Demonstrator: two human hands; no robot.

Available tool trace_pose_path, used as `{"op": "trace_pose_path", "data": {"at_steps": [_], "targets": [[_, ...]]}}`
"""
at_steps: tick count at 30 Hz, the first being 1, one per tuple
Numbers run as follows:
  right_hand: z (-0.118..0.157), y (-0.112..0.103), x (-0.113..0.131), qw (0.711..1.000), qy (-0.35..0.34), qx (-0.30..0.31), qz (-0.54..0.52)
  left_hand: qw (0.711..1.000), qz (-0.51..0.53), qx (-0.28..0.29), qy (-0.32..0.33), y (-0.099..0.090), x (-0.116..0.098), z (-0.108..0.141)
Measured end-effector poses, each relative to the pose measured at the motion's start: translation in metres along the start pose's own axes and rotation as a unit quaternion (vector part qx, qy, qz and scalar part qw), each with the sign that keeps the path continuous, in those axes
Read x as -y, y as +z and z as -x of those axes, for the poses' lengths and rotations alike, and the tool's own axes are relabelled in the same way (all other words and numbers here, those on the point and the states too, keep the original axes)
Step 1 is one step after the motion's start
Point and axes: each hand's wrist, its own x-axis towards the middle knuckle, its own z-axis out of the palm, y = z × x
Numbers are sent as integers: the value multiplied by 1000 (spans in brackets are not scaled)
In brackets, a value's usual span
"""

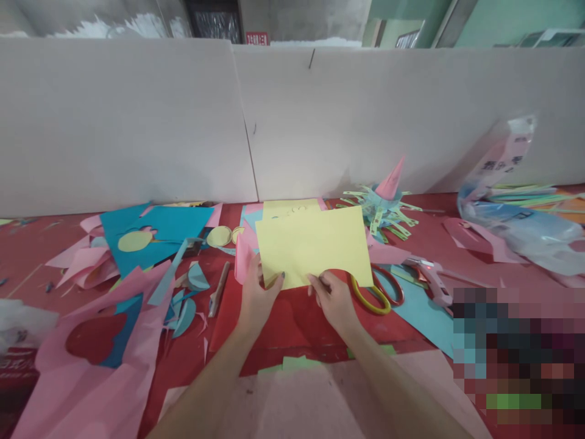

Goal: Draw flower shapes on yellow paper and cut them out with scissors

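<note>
Nearest: pale pink sheet [315, 402] at bottom of view, light green scraps [299, 364] along its far edge. Bag [21, 326] at left edge, white and red; white characters on the red part, cut off and too blurred to read fully.

Left hand [261, 296]: holding yellow sheet [315, 247] by the lower left corner, thumb on near face, fingers mostly hidden behind. Right hand [331, 297]: narrow pinch on the same sheet's lower edge, right of center, other fingers curled. Sheet is tilted up over red paper [292, 323], between the hands and the wall.

Just right of the sheet: scissors handles, yellow [386, 310] and red [403, 294]; blades not visible. Pink glue gun [436, 283] beyond them, no label legible.

Farther: pink cone [392, 180] leaning on a blue paper ring with strips. Clear plastic bag [525, 228] at right, dark characters, not legible. Behind white wall [159, 128]: red sign [257, 39], white characters, unreadable.
</note>
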Motion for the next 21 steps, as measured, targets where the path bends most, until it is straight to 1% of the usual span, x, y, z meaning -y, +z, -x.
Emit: {"op": "trace_pose_path", "data": {"at_steps": [5, 8, 10, 12, 17, 19, 21], "targets": [[3, 3, -2, 999, -15, 11, 26, 999, -20, -30, 13, 0, -4, 2], [4, 5, -1, 999, -24, 16, 37, 997, -50, -57, 10, 0, -2, 3], [5, 6, 0, 998, -33, 20, 44, 993, -81, -85, 6, 0, 1, 4], [5, 6, 1, 998, -44, 26, 48, 989, -105, -104, 14, 0, 3, 4], [6, 7, 2, 996, -69, 30, 51, 982, -137, -115, 61, 1, 4, 3], [7, 6, 2, 995, -72, 31, 62, 972, -177, -127, 85, 1, 3, 4], [7, 7, 1, 994, -71, 39, 72, 959, -218, -127, 125, 2, 2, 6]]}}
